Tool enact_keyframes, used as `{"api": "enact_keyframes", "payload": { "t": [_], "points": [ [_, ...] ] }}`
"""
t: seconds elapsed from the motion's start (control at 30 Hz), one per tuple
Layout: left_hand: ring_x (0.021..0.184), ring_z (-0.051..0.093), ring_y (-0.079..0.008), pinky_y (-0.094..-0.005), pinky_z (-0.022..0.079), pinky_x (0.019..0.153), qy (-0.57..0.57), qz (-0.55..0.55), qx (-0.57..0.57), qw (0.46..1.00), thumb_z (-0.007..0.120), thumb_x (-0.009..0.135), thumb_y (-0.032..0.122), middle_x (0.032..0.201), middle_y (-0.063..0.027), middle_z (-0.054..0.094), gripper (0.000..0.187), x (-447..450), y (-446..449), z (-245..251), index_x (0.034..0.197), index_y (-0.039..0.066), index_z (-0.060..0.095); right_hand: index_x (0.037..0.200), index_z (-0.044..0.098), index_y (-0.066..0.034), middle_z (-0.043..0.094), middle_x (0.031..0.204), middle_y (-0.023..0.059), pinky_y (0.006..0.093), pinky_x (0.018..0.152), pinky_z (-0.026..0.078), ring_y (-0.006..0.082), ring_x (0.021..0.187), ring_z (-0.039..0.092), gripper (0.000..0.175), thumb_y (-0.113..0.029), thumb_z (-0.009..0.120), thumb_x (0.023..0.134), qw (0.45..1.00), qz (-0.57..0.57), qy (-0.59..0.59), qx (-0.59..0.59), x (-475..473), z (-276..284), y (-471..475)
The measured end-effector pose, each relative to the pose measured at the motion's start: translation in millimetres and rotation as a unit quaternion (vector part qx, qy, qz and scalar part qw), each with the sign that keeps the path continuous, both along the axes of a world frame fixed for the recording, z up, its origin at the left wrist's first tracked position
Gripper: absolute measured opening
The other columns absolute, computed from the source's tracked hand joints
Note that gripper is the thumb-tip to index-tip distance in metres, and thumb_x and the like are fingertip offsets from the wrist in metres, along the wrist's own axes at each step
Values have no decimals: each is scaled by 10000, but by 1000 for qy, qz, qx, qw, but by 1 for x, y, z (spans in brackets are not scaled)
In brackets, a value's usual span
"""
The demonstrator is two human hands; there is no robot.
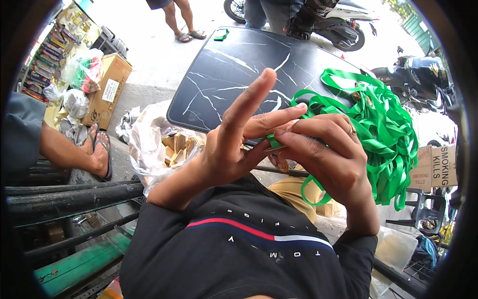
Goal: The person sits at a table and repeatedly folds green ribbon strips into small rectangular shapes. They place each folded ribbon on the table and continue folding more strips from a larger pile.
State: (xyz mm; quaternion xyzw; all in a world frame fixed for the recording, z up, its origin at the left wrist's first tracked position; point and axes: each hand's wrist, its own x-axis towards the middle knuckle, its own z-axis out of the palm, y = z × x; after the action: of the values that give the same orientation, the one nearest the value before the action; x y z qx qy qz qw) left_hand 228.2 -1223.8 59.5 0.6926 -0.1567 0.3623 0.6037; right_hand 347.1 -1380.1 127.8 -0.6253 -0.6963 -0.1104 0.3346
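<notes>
My left hand (233,136) is raised over the near edge of the table, its index finger pointing up. Its thumb and another finger pinch a short piece of green ribbon (275,141). From the other side, my right hand (328,145), with a ring on one finger, grips the same ribbon. A round gold-coloured medal (278,163) hangs just below the fingertips, partly hidden by them. Below my right hand a loop of green ribbon (305,192) dangles. Beside that hand, a large heap of green ribbons (388,138) drapes over the table's right edge, with medals partly visible among them.
The black marble-patterned table (220,82) carries a small folded green ribbon (221,34) at its far corner. A plastic bag (147,138) of gold-coloured pieces stands left of it. People stand at the left and beyond the table. A cardboard box (108,89) and parked motorcycles (343,31) lie farther out.
</notes>
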Motion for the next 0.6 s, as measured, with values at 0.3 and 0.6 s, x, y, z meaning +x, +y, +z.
{"api": "enact_keyframes", "payload": {
  "t": [0.3, 0.6],
  "points": [
    [934, 705, -327, -357, 589, 746, -91, 146, 289, 942, 743, 800, 24, 1115, -244, 660, 538, -9, 20, 12, 1258, -82, 482, 896, 707, -13, 669, 862, 61, 292, 764, 509, 136, 836, 643, 209, 56, 773, 710, 923, 75, 333, -178, 20, 14, 14],
    [1066, 629, -173, -313, 525, 885, 108, -71, -112, 985, 750, 805, 6, 1163, -131, 641, 459, -7, 16, -2, 1220, -27, 557, 902, 650, 4, 657, 874, 39, 263, 830, 482, 89, 872, 613, 136, -30, 748, 815, 852, 43, 479, -207, 36, 13, 21]
  ]
}}
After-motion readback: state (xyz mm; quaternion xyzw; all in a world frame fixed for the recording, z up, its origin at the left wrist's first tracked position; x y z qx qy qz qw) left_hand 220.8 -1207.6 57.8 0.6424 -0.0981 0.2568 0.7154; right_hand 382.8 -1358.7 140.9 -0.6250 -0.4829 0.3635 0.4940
